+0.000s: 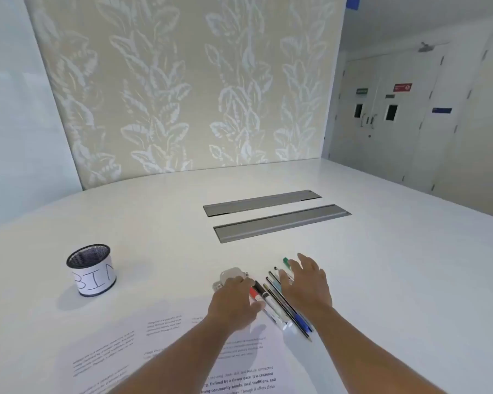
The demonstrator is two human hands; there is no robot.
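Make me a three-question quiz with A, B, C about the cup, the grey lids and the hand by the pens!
1. Where is the BIN cup?
A. left of the pens
B. right of the pens
C. on the floor

2. How many grey lids are set in the table?
A. one
B. two
C. five

3. How is the right hand?
A. a fist
B. holding the cup
C. open, fingers straight

Answers:
1 A, it stands far to the left of them.
2 B, two long strips lie side by side.
3 C, its fingers stretch out over the pens.
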